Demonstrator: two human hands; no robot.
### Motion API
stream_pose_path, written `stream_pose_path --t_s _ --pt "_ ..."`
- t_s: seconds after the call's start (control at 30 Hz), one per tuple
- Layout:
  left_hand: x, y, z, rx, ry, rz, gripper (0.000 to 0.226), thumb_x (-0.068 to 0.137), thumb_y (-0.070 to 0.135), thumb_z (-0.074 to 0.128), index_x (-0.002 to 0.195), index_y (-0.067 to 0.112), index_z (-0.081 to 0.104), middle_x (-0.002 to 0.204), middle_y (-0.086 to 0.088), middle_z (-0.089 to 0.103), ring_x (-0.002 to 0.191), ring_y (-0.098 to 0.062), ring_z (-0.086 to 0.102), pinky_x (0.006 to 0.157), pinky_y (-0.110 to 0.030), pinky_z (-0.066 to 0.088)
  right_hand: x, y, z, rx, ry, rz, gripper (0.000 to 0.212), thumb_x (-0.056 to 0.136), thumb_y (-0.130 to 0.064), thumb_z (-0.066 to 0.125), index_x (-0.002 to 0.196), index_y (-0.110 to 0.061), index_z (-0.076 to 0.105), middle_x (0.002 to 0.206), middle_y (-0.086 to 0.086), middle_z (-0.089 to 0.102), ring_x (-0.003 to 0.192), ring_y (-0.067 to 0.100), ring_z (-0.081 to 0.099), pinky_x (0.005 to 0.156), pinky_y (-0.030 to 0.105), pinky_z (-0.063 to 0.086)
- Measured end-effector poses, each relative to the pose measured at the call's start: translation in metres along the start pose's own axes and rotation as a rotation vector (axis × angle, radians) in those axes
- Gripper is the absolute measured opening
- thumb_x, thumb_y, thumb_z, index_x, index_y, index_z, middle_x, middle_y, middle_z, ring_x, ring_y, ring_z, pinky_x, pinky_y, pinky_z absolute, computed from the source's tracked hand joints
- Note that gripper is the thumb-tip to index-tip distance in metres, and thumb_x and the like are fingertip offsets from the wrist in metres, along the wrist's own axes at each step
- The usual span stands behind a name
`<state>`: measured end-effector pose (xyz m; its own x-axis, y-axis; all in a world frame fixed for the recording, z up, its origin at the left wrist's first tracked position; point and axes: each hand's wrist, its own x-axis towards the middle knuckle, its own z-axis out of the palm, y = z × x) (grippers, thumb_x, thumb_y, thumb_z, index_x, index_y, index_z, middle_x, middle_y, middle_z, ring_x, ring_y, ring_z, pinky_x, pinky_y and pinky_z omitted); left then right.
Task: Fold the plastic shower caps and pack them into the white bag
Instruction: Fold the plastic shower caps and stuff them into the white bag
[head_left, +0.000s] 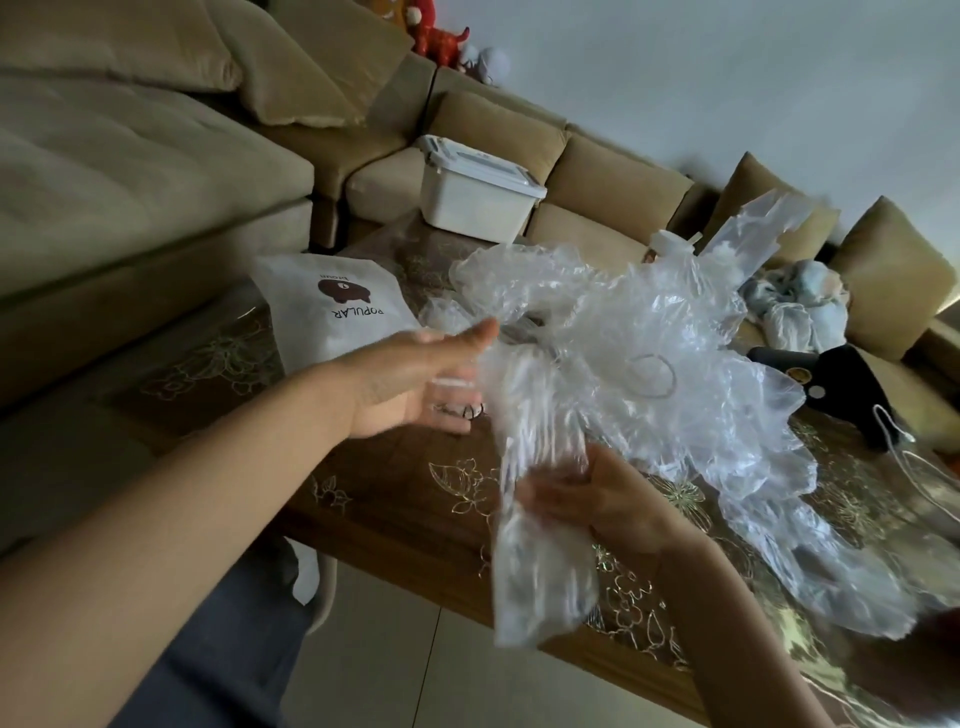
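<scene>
A clear plastic shower cap (540, 561), gathered into a long crumpled strip, hangs over the near edge of the table (415, 499). Its lower end dangles below the tabletop towards the floor. The right hand (587, 499) grips this strip about halfway up, with its fingers curled round the plastic and partly seen through it. The left hand (415, 379) is up beside the strip's top with its fingers straight and together. The palm is turned towards the plastic and the fingertips are at its edge; motion blur hides whether they touch it.

Just behind the held cap, a loose pile of shower caps (649, 338) spreads across the middle of the table and trails along the near edge to the right. The held strip runs up into this heap.

The white bag (332, 312) lies flat near the left edge of the table, just beyond the left hand. It is printed with a brown bear and the word POPULAR.

A white lidded box (478, 187) stands at the far corner; I cannot tell whether it rests on the table or on the seat behind. Towards the right edge lie a black object (841, 384) and, further back, a bundle of cloth (800, 306). A tan sofa (613, 182) runs along the far side, with plush toys (436, 36) on its back.
</scene>
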<state>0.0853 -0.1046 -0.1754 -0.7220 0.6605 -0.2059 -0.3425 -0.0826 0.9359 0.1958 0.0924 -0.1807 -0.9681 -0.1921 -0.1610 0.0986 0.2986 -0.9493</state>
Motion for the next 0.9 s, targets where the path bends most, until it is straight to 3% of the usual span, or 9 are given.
stream_pose_path --t_s 0.07,0.1,0.2,0.27,0.43,0.6,0.77,0.83,0.9 --pt "-0.004 -0.006 0.010 0.038 -0.130 -0.083 0.091 0.033 0.055 0.086 0.110 0.015 0.054 0.116 -0.013 0.062 0.104 -0.025 0.064 0.071 -0.035 0.058 0.001 -0.002 0.001 0.127 0.081 -0.043 0.005 0.075 -0.007 0.071 0.078 -0.011 0.072 0.081 0.009 0.070 0.074 0.024 0.067 0.071 0.036 0.056" --pt "-0.005 -0.009 0.016 0.059 -0.154 -0.092 0.080 0.040 0.051 0.084 0.106 0.014 0.057 0.111 -0.012 0.065 0.097 -0.022 0.066 0.070 -0.033 0.058 0.001 -0.002 0.002 0.144 0.093 -0.054 0.008 0.076 -0.006 0.069 0.082 -0.010 0.073 0.085 0.011 0.070 0.077 0.026 0.067 0.074 0.036 0.056" --pt "-0.002 -0.013 0.031 -0.002 -0.049 -0.029 0.031 0.070 0.026 0.073 0.092 0.012 0.056 0.083 -0.003 0.064 0.070 -0.013 0.063 0.056 -0.025 0.054 0.002 -0.002 0.007 0.115 0.111 -0.067 0.017 0.077 -0.008 0.072 0.093 -0.001 0.070 0.093 0.018 0.070 0.083 0.031 0.066 0.079 0.041 0.056" --pt "-0.001 -0.012 0.033 0.005 0.071 0.019 0.014 0.082 0.015 0.068 0.085 0.013 0.055 0.073 -0.001 0.061 0.063 -0.011 0.058 0.056 -0.026 0.051 0.002 -0.003 0.010 0.097 0.102 -0.051 0.022 0.078 -0.013 0.071 0.094 0.001 0.068 0.089 0.015 0.070 0.081 0.027 0.067 0.075 0.034 0.056" --pt "-0.002 -0.013 0.026 0.183 0.151 0.087 0.013 0.085 0.019 0.067 0.091 0.011 0.058 0.075 -0.004 0.060 0.070 -0.017 0.056 0.081 -0.045 0.050 0.004 -0.017 0.013 0.119 0.119 -0.045 0.032 0.084 -0.025 0.056 0.108 -0.003 0.060 0.100 0.011 0.072 0.093 0.026 0.069 0.078 0.032 0.057" --pt "-0.002 -0.015 0.029 0.269 0.142 0.157 0.015 0.083 0.016 0.069 0.076 0.014 0.057 0.072 -0.002 0.061 0.065 -0.014 0.056 0.066 -0.029 0.048 0.010 -0.014 0.012 0.201 0.246 -0.057 0.025 0.084 -0.014 0.057 0.106 -0.003 0.062 0.090 0.012 0.070 0.077 0.020 0.068 0.068 0.028 0.057" --pt "0.002 -0.015 0.029 0.237 0.162 0.178 0.008 0.080 0.009 0.070 0.083 0.009 0.063 0.084 -0.006 0.064 0.078 -0.015 0.059 0.087 -0.033 0.048 0.011 -0.014 0.011 0.514 0.277 -0.032 0.028 0.091 0.003 0.042 0.088 -0.005 0.068 0.081 0.010 0.070 0.069 0.017 0.067 0.064 0.025 0.056" --pt "0.002 -0.015 0.030 0.168 0.143 0.116 0.008 0.084 0.003 0.064 0.092 0.004 0.065 0.086 -0.008 0.066 0.078 -0.017 0.061 0.079 -0.034 0.052 0.013 -0.013 0.011 0.549 0.307 -0.025 0.032 0.090 0.005 0.041 0.082 -0.007 0.069 0.079 0.011 0.069 0.069 0.018 0.065 0.065 0.026 0.055" --pt "-0.001 -0.012 0.032 0.013 0.098 0.036 0.012 0.090 0.001 0.051 0.092 0.004 0.063 0.074 -0.008 0.062 0.060 -0.016 0.059 0.055 -0.025 0.053 0.015 -0.011 0.012 0.538 0.336 -0.032 0.042 0.090 0.006 0.039 0.072 -0.012 0.072 0.075 0.007 0.069 0.067 0.017 0.064 0.065 0.027 0.053"
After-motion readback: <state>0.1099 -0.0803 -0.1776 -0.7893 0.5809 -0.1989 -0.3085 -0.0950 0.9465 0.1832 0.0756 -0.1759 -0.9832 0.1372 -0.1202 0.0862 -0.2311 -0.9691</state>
